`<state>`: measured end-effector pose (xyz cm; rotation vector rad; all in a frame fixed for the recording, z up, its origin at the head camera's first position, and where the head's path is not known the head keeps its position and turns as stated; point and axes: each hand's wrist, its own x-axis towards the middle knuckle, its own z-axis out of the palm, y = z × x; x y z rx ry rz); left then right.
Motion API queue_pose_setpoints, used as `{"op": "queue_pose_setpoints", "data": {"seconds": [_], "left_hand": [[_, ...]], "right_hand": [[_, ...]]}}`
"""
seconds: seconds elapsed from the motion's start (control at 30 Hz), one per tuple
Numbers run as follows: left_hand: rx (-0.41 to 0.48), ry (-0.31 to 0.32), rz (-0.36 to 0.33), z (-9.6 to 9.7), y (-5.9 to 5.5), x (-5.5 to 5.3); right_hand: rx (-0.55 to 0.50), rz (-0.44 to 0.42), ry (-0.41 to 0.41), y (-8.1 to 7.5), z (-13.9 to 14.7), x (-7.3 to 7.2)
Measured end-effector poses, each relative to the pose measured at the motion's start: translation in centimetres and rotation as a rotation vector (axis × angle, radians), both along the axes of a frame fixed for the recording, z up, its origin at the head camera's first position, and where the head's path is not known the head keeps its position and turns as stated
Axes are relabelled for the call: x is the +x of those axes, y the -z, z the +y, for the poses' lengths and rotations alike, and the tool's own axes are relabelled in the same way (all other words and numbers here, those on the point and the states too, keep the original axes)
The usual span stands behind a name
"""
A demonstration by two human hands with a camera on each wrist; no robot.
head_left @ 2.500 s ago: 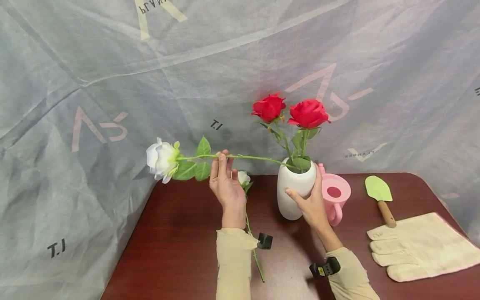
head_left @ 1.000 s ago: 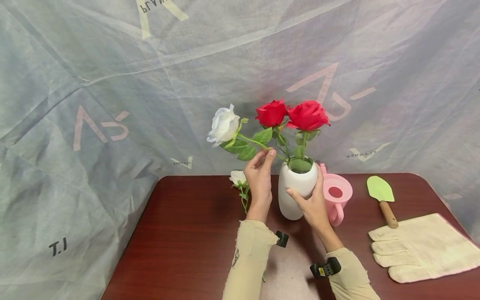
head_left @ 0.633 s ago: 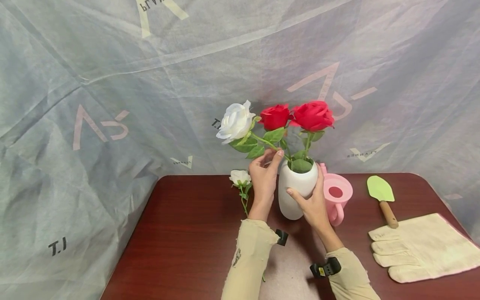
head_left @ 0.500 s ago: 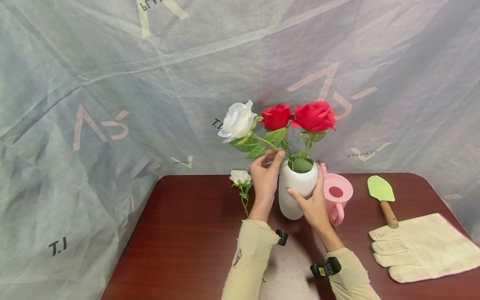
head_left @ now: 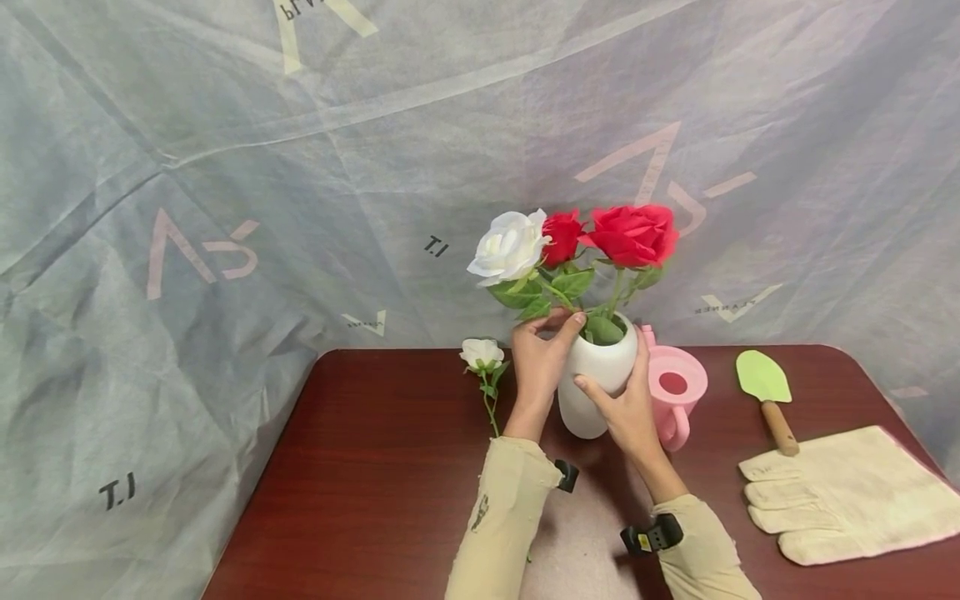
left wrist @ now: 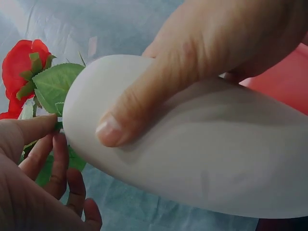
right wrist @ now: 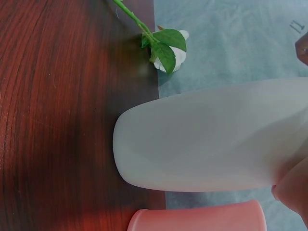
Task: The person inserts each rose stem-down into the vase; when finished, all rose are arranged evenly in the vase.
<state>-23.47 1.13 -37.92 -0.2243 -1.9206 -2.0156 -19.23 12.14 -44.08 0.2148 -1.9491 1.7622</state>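
Note:
In the head view my left hand (head_left: 542,358) pinches the green stem of a white rose (head_left: 510,247) right at the mouth of a white vase (head_left: 597,375). The stem's lower end is hidden by the hand and the vase rim. My right hand (head_left: 628,412) grips the vase from its right side, thumb across the front, as the left wrist view also shows on the vase (left wrist: 192,144). A large red rose (head_left: 633,236) stands in the vase. Another red rose (head_left: 562,237) is partly covered by the white bloom.
A pink watering can (head_left: 678,375) stands close behind the vase on the right. Further right lie a green trowel (head_left: 763,379) with a wooden handle and a cream work glove (head_left: 847,496). A second white rose (head_left: 482,354) lies on the dark red table (head_left: 360,500), left of the vase.
My left hand has brought the white rose from far left, lying nearly level, to the vase mouth, now more upright and lower. The right hand has kept its hold on the vase.

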Motion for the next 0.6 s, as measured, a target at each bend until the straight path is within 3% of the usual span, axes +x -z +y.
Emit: {"op": "queue_pose_setpoints", "data": {"seconds": [0.6], "left_hand": [[-0.192,-0.057,0.075,-0.23,-0.31,-0.60]], "right_hand": [[0.007,-0.015,0.010,0.08,-0.04,0.01]]}}
